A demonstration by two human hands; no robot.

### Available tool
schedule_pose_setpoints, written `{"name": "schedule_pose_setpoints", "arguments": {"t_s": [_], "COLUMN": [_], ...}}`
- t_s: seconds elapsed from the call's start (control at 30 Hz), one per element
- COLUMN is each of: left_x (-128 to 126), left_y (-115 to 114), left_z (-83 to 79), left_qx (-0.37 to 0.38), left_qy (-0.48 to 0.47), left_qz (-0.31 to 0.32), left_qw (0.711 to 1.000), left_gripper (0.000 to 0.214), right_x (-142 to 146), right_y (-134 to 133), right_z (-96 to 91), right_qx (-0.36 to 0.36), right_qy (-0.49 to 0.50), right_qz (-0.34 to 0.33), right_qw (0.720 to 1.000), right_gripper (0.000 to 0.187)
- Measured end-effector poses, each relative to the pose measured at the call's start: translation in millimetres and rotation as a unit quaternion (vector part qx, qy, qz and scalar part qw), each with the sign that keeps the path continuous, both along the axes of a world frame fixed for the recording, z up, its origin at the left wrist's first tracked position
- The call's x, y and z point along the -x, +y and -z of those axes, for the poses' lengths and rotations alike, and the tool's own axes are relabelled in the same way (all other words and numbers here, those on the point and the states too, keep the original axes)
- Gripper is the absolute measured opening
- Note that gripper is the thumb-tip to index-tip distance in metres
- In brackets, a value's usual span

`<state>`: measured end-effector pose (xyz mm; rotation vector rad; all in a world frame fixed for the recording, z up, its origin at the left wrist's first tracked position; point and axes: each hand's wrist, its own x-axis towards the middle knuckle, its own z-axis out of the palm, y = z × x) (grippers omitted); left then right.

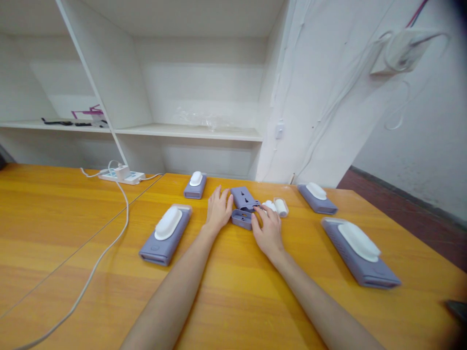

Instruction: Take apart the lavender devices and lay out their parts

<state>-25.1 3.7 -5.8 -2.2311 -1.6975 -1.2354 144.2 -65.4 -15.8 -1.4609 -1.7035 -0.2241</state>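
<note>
My left hand (218, 210) lies on the wooden table (233, 291) with its fingers stretched out, touching the left side of an opened purple case (243, 204). On the case's right side my right hand (268, 231) rests, its fingers curled over the near edge. Just past my right fingertips lies a small white cylinder piece (280, 206) beside another white part (269, 205).
Several closed purple devices with white tops lie around: (166, 235) at the left, (195, 185) behind, (317, 198) at the right rear, (359, 250) at the right. A white power strip (122, 175) trails its cable (102, 255) over the table's left. White shelves (189, 130) stand behind.
</note>
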Motion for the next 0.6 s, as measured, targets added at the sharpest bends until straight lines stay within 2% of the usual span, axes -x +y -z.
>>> {"name": "schedule_pose_setpoints", "arguments": {"t_s": [0.17,0.37,0.6], "left_x": [0.0,0.6,-0.3], "left_y": [-7.2,-14.4,-14.7], "left_z": [-6.5,-12.0,-12.4], "left_qx": [0.024,0.055,0.093], "left_qy": [0.03,0.092,0.095], "left_qz": [0.044,0.133,0.142], "left_qw": [0.998,0.985,0.981], "left_gripper": [0.045,0.04,0.041], "right_x": [2.1,4.3,4.2], "right_y": [-1.9,-3.9,-5.1], "right_z": [0.4,-2.5,-3.8], "right_qx": [0.003,0.022,0.032], "right_qy": [-0.018,-0.031,-0.029], "right_qz": [-0.007,-0.04,-0.077], "right_qw": [1.0,0.998,0.996], "right_gripper": [0.033,0.034,0.034]}}
